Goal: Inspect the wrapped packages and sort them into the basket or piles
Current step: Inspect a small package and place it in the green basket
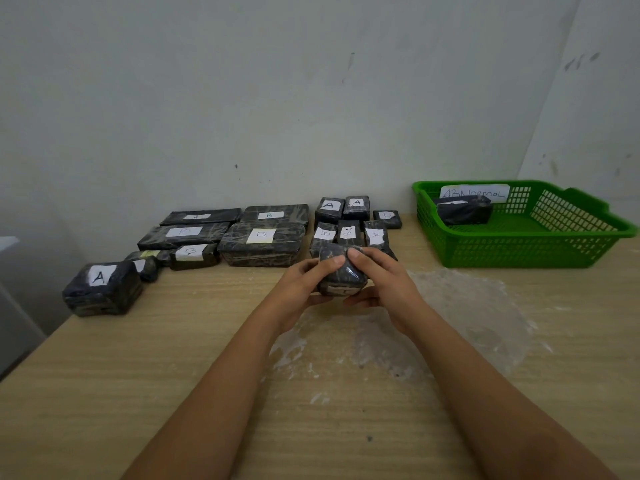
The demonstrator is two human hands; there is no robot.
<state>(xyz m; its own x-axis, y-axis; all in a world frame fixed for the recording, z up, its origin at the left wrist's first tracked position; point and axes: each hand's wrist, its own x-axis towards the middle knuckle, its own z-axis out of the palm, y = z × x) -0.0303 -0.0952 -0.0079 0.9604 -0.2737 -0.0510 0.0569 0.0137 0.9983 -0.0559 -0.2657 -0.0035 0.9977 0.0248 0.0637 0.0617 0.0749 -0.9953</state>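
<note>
Grip: small wrapped package [341, 271] is being clasped by left hand [304, 289] and right hand [381, 285], above worktop [138, 375].
Label: partly hidden, possibly facing downward.
Risk: package is being misread, then misplaced into green basket [519, 244].

Both hands hold one small black package [341, 271] above the table [138, 375]. The left hand [304, 285] grips its left side, the right hand [381, 282] its right side, fingers curled over the top. Behind it lie rows of black packages with white labels A and B. At the right stands a green basket [519, 251] with one package [464, 210] inside and a paper sign [475, 192].
</note>
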